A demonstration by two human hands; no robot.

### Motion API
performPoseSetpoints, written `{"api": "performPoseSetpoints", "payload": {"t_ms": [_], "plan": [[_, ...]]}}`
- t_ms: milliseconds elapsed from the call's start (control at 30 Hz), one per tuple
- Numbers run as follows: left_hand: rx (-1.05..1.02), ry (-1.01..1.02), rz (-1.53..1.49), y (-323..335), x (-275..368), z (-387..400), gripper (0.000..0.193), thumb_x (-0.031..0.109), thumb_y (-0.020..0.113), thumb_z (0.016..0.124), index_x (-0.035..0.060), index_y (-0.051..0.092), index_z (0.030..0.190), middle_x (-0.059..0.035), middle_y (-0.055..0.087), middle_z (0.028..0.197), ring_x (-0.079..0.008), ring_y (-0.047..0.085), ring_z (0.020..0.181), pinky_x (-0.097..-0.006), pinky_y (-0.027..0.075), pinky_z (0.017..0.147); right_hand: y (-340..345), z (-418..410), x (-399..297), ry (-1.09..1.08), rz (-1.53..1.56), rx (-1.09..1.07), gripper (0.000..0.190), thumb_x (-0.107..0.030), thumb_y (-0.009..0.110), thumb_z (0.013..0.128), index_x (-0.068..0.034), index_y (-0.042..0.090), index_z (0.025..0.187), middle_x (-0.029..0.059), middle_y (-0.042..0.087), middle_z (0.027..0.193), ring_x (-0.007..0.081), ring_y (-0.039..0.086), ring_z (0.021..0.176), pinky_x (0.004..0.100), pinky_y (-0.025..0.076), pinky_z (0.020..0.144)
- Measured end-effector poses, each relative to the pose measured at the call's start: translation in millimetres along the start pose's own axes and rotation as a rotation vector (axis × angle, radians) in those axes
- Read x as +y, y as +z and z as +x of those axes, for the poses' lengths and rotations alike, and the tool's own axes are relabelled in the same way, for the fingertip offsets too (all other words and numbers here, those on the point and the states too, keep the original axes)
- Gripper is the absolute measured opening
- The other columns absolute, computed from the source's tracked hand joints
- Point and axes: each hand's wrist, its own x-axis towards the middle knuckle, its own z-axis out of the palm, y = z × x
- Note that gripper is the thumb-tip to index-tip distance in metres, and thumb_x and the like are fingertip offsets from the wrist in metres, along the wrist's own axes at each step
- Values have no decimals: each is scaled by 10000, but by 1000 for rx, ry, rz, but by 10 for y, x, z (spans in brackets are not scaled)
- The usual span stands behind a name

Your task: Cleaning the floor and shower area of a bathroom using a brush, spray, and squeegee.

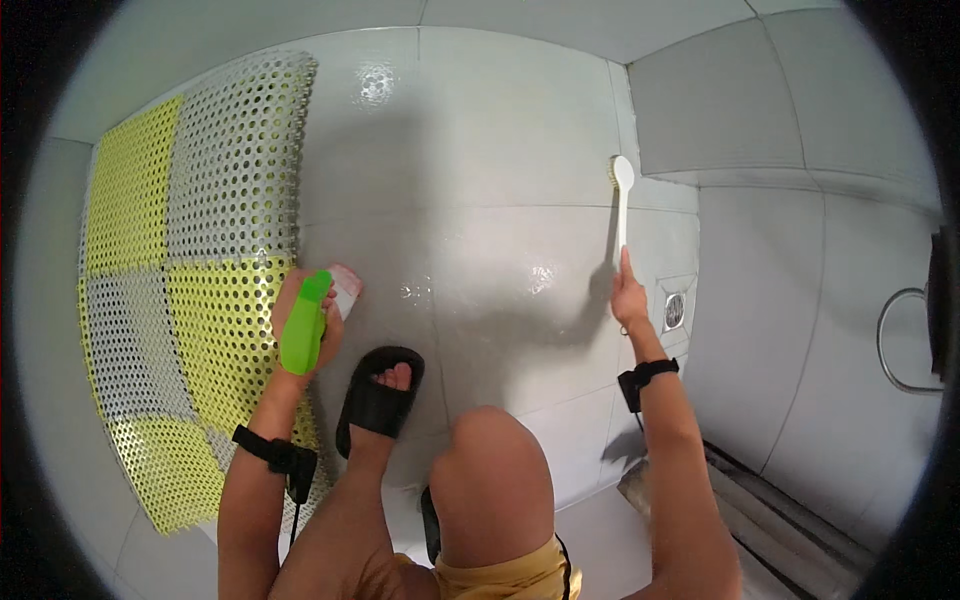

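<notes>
My left hand is closed around a spray bottle with a bright green trigger head. Its pale pink and white body juts out past my fingers, above the floor close to the mat's edge. On the right, my right hand grips the handle of a white long-handled scrub brush. The brush head points away from me near the far right wall, bristles facing left; whether they touch the floor I cannot tell. Wet patches shine on the grey tiled floor.
A yellow and grey perforated plastic mat leans along the left side. A square floor drain lies right of my right hand. My foot wears a black slide sandal. A metal ring or bar projects by the right wall.
</notes>
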Motion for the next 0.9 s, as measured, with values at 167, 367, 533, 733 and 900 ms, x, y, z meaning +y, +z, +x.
{"api": "performPoseSetpoints", "payload": {"t_ms": [167, 367, 533, 733, 900], "plan": [[-45, 11, 20, 62, 15, 70, 214, 8, 527, 641, 18, 538, 854, -102, 517, 775, -235, 535, 644, -309, 442, 582, -308, 1130, 116, -153, -185, 167, 592, -225, 397, 861, -235, 121, 1385, 256, 596, 819, 430, 568, 728, 490, 456, 685], [-82, -52, -12, 23, 48, 56, 226, 12, 532, 629, 21, 529, 855, -100, 500, 758, -249, 518, 632, -324, 428, 569, -326, 1251, -1384, -264, 6, 9, 535, -242, 392, 858, -127, 225, 1353, 257, 592, 855, 411, 577, 779, 468, 474, 724], [-144, -111, 46, -41, 59, 45, 105, 100, 522, 758, 9, 513, 811, -101, 542, 794, -205, 542, 688, -282, 448, 639, -289, 437, -1672, -384, -82, -180, 494, -268, 347, 899, -267, 190, 1368, 252, 587, 886, 416, 565, 816, 471, 453, 782], [-72, 41, 37, 39, 8, 51, 241, 10, 516, 632, 38, 532, 870, -102, 501, 762, -267, 510, 660, -346, 422, 584, -241, 890, -800, 18, 74, 62, 525, -241, 371, 883, -241, 182, 1373, 237, 596, 898, 404, 575, 821, 465, 458, 767], [-69, -19, 33, -4, 10, 15, 220, 19, 516, 643, 33, 537, 861, -105, 506, 767, -259, 521, 649, -331, 431, 579, -113, 342, -1181, -160, -22, -5, 581, -232, 388, 873, -235, 114, 1385, 235, 603, 860, 420, 570, 806, 468, 453, 768]]}}
